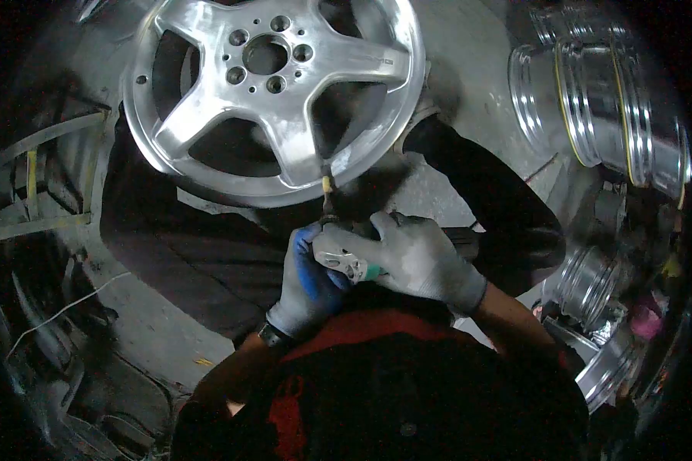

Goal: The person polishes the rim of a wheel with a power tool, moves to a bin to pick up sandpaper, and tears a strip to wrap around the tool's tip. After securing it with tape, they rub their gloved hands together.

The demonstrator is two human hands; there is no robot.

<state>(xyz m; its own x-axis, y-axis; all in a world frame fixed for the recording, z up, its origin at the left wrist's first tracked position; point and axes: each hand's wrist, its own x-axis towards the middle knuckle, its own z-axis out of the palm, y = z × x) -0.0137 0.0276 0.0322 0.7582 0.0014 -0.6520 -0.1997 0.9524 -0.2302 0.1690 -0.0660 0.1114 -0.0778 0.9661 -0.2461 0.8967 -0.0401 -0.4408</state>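
A silvery five-spoke alloy wheel [292, 146] faces up in front of me, resting around my legs. Both my hands wear grey work gloves and are closed round a die grinder [341, 263] with a metal body and a green ring. My left hand [304, 280], blue on its palm side, wraps the tool's front from the left. From the right, my right hand [427, 257] grips the body, its thumb towards the front. The grinder's thin shaft, with a yellowish bit [327, 184], points away from me, and its tip overlaps the rim's near edge below a spoke.
Shiny wheel barrels [584, 100] stand in a row on the right, with another rim [584, 284] and a pink item [646, 321] nearer me. A metal frame [38, 177] and dark parts lie left. A thin pale cable [69, 306] crosses the grey floor [158, 330].
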